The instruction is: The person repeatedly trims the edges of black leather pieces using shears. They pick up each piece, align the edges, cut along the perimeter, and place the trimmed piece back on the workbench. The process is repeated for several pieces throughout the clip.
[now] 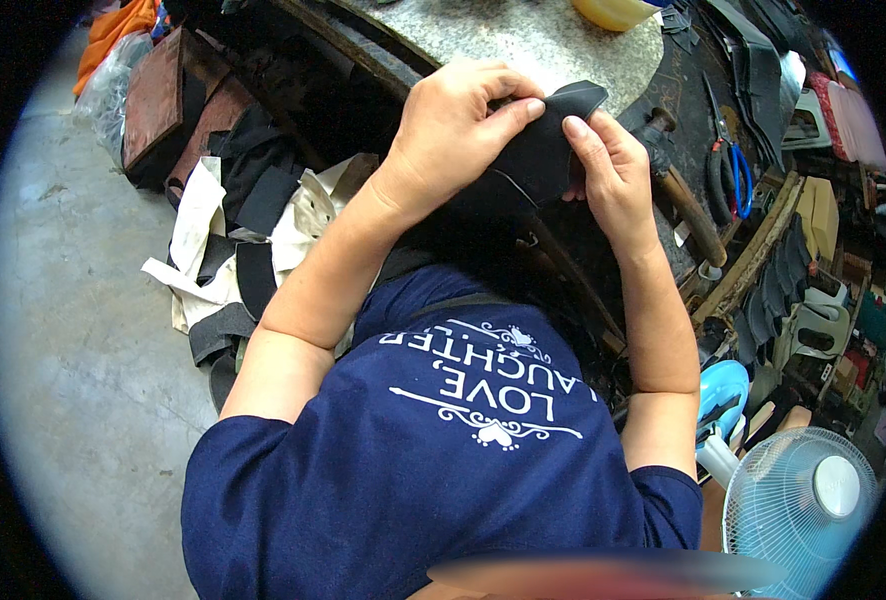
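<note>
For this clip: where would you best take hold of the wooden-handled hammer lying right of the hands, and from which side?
Probably the bare wooden handle, gripped mid-shaft from above on its right side. The hammer lies flat on the dark bench, head toward the stone slab, and the right hand holding the black leather piece crowds its left.

Even daylight, soft shadows, fisheye bending, dark rim.

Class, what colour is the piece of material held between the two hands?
Black; the piece of material, pinched by the left hand and right hand, shows best in the head view.
</note>
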Demonstrator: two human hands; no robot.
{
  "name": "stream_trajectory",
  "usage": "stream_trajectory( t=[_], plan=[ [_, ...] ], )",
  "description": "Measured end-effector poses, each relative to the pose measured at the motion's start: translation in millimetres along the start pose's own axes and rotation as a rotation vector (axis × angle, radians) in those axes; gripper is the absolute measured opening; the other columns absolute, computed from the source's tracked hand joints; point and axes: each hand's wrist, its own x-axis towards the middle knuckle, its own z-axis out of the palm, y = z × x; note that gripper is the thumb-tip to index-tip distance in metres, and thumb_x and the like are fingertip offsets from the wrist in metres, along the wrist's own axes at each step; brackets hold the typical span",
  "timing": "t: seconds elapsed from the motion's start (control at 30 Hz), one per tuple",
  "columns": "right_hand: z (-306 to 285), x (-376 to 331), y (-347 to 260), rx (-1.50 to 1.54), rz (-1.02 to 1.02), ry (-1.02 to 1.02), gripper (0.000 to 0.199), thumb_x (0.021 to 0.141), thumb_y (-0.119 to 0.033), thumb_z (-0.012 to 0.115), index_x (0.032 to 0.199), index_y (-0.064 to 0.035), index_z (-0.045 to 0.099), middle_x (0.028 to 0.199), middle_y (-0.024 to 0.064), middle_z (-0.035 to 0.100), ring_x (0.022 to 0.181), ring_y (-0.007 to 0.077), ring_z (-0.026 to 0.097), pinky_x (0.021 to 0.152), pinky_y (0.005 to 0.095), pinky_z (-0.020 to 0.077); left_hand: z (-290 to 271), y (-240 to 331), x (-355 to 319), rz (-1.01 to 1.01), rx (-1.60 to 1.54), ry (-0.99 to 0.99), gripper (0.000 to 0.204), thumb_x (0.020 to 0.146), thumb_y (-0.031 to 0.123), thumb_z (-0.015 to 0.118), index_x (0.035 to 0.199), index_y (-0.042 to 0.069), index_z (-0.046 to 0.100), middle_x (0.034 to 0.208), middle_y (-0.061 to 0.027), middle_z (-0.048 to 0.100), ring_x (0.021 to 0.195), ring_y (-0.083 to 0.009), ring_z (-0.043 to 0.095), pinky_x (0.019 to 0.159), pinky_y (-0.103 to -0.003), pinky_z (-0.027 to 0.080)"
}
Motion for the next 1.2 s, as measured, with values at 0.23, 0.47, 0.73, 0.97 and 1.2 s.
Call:
stream_trajectory(
  t=[0.23, 0.47, 0.73, 0.97, 1.2],
  plan=[
    [0.8, -0.7, 2.8, -0.057, -0.021, 0.016, 0.022, 0.099, -0.022, 0.056, 0.104, -0.0026, 0.067, 0.064, -0.0011, 0.058, 0.05, 0.0054, 0.054, 0.043, 0.0209, 0.0442, 0.7, 5.1, 0.4, 0.067, 0.067, 0.014, 0.012, 0.083, 0.007, 0.071, 0.092, -0.001, 0.071, 0.083, -0.008, 0.068, 0.076, -0.0153, 0.064, 0.071, -0.026, 0.049],
    [0.7, 1.9, 8.1, -0.218, -0.133, 0.025, 0.017, 0.097, -0.018, 0.059, 0.097, -0.002, 0.065, 0.062, 0.0037, 0.057, 0.052, 0.0087, 0.054, 0.05, 0.0258, 0.0439, -0.5, 2.3, 3.1, -0.169, -0.277, -0.066, 0.011, 0.082, 0.012, 0.072, 0.088, 0.003, 0.072, 0.08, -0.0094, 0.069, 0.074, -0.019, 0.066, 0.068, -0.028, 0.051],
    [0.6, 0.7, 4.6, -0.231, -0.145, 0.024, 0.016, 0.096, -0.015, 0.059, 0.098, -0.0008, 0.065, 0.062, 0.0053, 0.055, 0.055, 0.0104, 0.053, 0.053, 0.0271, 0.0437, 0.1, 10.8, 4.6, 0.109, 0.093, 0.014, 0.011, 0.082, 0.007, 0.072, 0.091, -0.001, 0.072, 0.078, -0.0075, 0.066, 0.073, -0.0145, 0.063, 0.066, -0.026, 0.048],
    [-0.9, 2.7, 6.5, -0.243, -0.192, 0.01, 0.017, 0.097, -0.015, 0.058, 0.101, -0.0005, 0.065, 0.062, 0.0056, 0.055, 0.055, 0.0114, 0.053, 0.054, 0.0274, 0.0441, 7.3, 8.8, 6.0, -0.045, -0.195, 0.003, 0.012, 0.083, 0.007, 0.072, 0.092, 0.0, 0.072, 0.08, -0.0067, 0.067, 0.073, -0.013, 0.062, 0.068, -0.024, 0.048],
    [2.3, 4.8, 6.3, -0.235, -0.311, 0.026, 0.021, 0.096, -0.013, 0.058, 0.113, -0.0019, 0.065, 0.07, 0.008, 0.061, 0.06, 0.0127, 0.056, 0.059, 0.0278, 0.0468, 4.8, 10.4, 5.0, 0.035, -0.023, 0.022, 0.013, 0.083, 0.007, 0.072, 0.093, 0.0, 0.072, 0.083, -0.0073, 0.069, 0.077, -0.0126, 0.064, 0.07, -0.024, 0.048]
  ],
)
